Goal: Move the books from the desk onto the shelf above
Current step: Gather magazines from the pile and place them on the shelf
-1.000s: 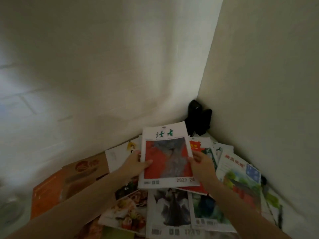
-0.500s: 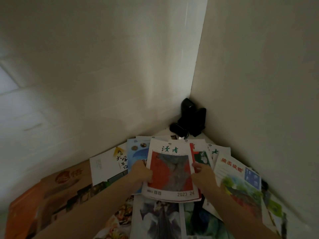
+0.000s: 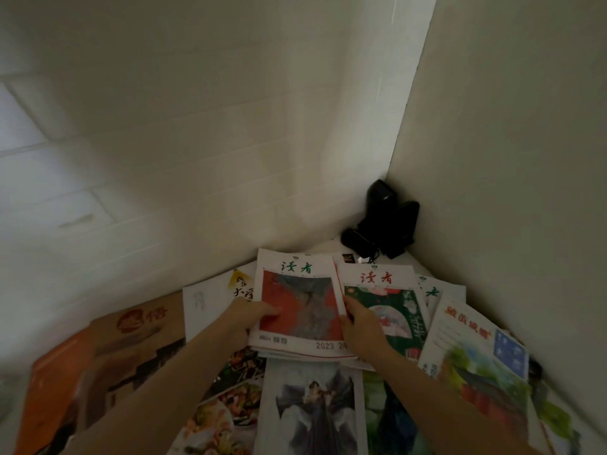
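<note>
Since half a second ago, our red-cover magazine (image 3: 300, 310) has slid left, baring a green-cover magazine (image 3: 391, 303) beside it. Our left hand (image 3: 249, 318) pinches the red one's glossy left edge; our right hand (image 3: 361, 323) grips its right edge (thumb on top). It lies flat on overlapping paper magazines on the worktop (image 3: 328, 249). Black speakers (image 3: 384, 221) crowd the corner.

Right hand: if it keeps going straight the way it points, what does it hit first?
Likely the green-covered magazine just beyond the right hand; further on, the black objects in the corner. Depth is unclear.
</note>
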`<action>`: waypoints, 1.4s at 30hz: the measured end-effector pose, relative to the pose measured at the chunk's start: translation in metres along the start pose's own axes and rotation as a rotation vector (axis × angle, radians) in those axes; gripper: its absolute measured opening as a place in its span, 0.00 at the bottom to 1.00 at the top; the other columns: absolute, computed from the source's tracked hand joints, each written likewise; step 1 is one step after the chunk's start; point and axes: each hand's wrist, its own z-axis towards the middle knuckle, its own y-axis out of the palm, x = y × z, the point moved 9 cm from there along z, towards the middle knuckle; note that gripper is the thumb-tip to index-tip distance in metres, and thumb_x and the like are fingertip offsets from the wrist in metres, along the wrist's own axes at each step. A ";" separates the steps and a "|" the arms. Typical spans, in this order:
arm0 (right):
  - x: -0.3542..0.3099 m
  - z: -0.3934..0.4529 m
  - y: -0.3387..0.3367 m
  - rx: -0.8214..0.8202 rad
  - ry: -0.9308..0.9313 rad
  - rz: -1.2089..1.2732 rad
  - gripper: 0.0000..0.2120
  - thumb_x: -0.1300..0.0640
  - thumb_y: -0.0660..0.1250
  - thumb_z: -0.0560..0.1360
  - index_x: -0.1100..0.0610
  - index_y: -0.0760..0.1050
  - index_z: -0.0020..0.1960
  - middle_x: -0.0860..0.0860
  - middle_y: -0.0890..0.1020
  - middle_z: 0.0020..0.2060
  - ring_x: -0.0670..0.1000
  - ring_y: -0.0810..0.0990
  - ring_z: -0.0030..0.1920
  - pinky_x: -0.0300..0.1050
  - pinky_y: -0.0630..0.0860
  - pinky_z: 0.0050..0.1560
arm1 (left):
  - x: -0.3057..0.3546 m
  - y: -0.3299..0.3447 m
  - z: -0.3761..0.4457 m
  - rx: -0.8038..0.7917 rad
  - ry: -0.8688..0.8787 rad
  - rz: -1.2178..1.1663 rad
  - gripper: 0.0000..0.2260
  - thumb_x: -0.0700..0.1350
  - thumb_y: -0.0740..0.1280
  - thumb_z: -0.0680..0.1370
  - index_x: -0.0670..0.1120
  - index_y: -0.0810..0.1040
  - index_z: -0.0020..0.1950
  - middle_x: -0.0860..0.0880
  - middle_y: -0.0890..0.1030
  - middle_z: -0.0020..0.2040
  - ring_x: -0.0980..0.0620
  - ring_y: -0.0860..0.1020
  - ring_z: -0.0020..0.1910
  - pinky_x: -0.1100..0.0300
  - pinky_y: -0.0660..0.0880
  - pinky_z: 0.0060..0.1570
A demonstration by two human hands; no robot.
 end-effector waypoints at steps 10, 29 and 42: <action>0.000 -0.010 0.001 -0.136 0.032 0.046 0.20 0.61 0.56 0.82 0.58 0.63 0.73 0.53 0.74 0.64 0.53 0.74 0.63 0.43 0.74 0.61 | 0.022 0.007 -0.029 0.060 0.346 0.208 0.15 0.48 0.66 0.79 0.49 0.69 0.64 0.47 0.80 0.56 0.47 0.81 0.51 0.46 0.79 0.54; 0.176 -0.139 -0.159 0.288 0.389 -0.295 0.11 0.46 0.65 0.77 0.52 0.76 0.51 0.53 0.82 0.44 0.56 0.82 0.43 0.49 0.79 0.44 | -0.036 -0.036 -0.072 0.071 0.243 0.913 0.29 0.57 0.75 0.69 0.45 0.71 0.63 0.46 0.81 0.55 0.51 0.80 0.47 0.56 0.79 0.48; 0.211 -0.174 -0.149 0.450 0.517 0.213 0.26 0.47 0.77 0.64 0.49 0.71 0.58 0.47 0.80 0.49 0.50 0.80 0.48 0.44 0.76 0.44 | -0.031 0.274 -0.074 -0.349 0.657 1.025 0.34 0.56 0.65 0.76 0.44 0.56 0.76 0.45 0.66 0.73 0.45 0.66 0.71 0.49 0.67 0.68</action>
